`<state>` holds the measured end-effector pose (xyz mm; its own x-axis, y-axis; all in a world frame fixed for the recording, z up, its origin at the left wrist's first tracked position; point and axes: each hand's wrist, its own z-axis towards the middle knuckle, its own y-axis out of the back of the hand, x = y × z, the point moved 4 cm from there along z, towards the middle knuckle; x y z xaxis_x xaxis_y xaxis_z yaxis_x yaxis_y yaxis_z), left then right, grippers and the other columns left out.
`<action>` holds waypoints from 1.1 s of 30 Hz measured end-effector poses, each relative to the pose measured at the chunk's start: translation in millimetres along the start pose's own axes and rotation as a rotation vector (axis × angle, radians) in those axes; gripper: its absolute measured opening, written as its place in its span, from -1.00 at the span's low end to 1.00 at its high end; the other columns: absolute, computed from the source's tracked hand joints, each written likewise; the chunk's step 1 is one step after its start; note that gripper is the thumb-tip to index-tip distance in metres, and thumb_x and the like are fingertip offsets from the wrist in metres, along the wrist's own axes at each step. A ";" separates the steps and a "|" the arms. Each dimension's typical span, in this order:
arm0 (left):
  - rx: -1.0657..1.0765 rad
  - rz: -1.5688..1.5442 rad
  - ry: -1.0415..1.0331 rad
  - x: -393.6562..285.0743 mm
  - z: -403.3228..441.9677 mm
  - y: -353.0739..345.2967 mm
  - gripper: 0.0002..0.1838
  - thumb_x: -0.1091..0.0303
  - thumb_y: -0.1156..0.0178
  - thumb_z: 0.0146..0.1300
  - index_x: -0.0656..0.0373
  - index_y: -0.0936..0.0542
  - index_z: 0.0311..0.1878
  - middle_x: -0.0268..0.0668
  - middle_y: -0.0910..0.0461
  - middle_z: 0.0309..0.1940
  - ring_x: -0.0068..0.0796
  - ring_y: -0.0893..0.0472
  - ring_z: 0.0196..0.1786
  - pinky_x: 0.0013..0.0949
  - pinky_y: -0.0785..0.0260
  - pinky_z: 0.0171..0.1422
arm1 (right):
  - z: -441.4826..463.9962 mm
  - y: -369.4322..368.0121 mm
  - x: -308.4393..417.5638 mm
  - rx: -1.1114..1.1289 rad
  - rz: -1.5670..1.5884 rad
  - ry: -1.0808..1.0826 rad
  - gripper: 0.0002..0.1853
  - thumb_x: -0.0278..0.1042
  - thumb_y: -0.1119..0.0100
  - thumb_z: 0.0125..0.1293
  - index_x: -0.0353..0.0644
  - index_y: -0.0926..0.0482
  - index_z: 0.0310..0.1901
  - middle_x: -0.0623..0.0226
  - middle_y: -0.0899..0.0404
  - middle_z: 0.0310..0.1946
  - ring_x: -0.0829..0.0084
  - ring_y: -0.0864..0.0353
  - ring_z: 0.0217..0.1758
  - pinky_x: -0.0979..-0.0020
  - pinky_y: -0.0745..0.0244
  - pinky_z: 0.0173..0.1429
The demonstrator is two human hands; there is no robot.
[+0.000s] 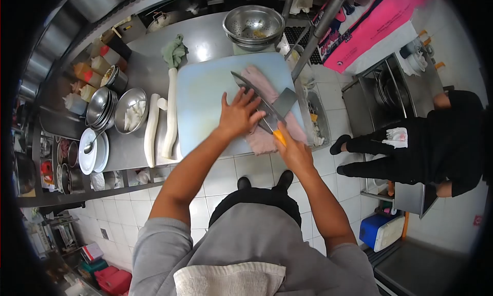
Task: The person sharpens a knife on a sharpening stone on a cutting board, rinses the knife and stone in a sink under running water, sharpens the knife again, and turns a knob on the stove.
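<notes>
My right hand (pixel 297 153) is closed around the yellow handle of a knife (pixel 278 135). The knife's long dark blade slants up and left over a folded pink cloth (pixel 258 81). My left hand (pixel 239 113) is open with fingers spread, close beside the blade; whether the fingertips touch it I cannot tell. A broad grey rectangular blade (pixel 286 102) also lies over the cloth, its handle hidden. Beneath everything is a pale blue-white cutting board (pixel 203 95). Left of the board rest long white peeled stalks (pixel 171 113) and a shorter white piece (pixel 162 104).
A steel bowl of white pieces (pixel 134 116), stacked steel bowls (pixel 101 107) and white plates (pixel 88 157) stand on the left. Behind the board are a steel colander (pixel 253 26) and green cloth (pixel 175 50). A person in black (pixel 426 147) stands at right near a steel rack.
</notes>
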<state>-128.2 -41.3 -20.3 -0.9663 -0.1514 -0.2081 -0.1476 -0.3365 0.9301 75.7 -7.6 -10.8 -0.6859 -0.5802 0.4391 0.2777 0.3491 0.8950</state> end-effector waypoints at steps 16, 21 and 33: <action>0.048 -0.194 -0.246 -89.3 -80.2 8.0 -0.42 -0.06 -0.27 0.10 -0.09 -0.52 0.19 -0.37 -0.34 0.35 -0.40 -0.17 0.48 0.32 0.18 0.44 | -176.6 13.6 -52.5 -0.011 0.171 -0.018 -0.32 -0.18 -0.20 0.29 0.22 -0.16 0.42 0.03 -0.66 -0.31 0.04 -0.66 -0.33 0.12 -0.54 -0.29; -0.045 -0.093 -0.118 -11.4 -12.5 -4.0 -0.61 0.05 -0.15 0.27 -0.08 -0.59 0.12 -0.40 -0.38 0.33 -0.42 -0.27 0.43 0.40 0.15 0.36 | -64.9 1.9 -25.9 0.048 0.071 -0.056 -0.37 -0.12 -0.15 0.32 0.23 -0.18 0.40 0.03 -0.65 -0.35 -0.04 -0.63 -0.34 0.06 -0.51 -0.29; -0.058 -0.110 -0.155 -41.8 -48.1 -2.4 -0.59 -0.02 -0.28 0.12 -0.10 -0.64 0.02 -0.42 -0.43 0.29 -0.47 -0.28 0.42 0.39 0.15 0.37 | -118.0 8.9 -29.5 0.042 0.132 -0.073 -0.33 -0.14 -0.18 0.31 0.27 -0.15 0.41 0.06 -0.66 -0.33 -0.02 -0.65 -0.32 0.09 -0.54 -0.27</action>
<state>-77.3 -78.9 -28.4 -0.9666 0.0331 -0.2542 -0.2462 -0.3963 0.8845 177.7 -74.3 -6.5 -0.6930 -0.4724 0.5446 0.3414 0.4503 0.8250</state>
